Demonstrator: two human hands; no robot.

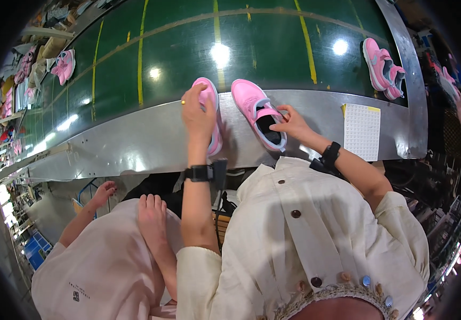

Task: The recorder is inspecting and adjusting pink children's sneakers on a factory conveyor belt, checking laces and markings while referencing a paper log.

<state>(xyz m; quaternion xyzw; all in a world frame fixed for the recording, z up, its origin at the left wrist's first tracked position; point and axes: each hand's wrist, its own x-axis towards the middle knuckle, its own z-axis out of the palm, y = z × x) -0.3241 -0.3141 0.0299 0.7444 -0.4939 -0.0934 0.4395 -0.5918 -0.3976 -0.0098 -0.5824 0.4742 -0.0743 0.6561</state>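
Two pink shoes with pale soles lie side by side on the metal edge of the bench, toes pointing away from me. My left hand [197,117], a ring on one finger, lies over the left shoe [207,92] with its fingers bent around the upper; it hides much of the shoe's middle. On the right shoe [249,97], the strap crosses the opening and a dark insole shows inside. My right hand [293,124] grips this shoe's collar beside the strap, thumb over the opening and forefinger near the strap end.
A green belt [177,48] with yellow lines runs beyond the metal ledge [150,136]. More pink shoes [378,66] sit at far right, another [64,66] at far left. A printed sheet [362,130] lies right of my hand. A person in a pale shirt [107,256] is close on my left.
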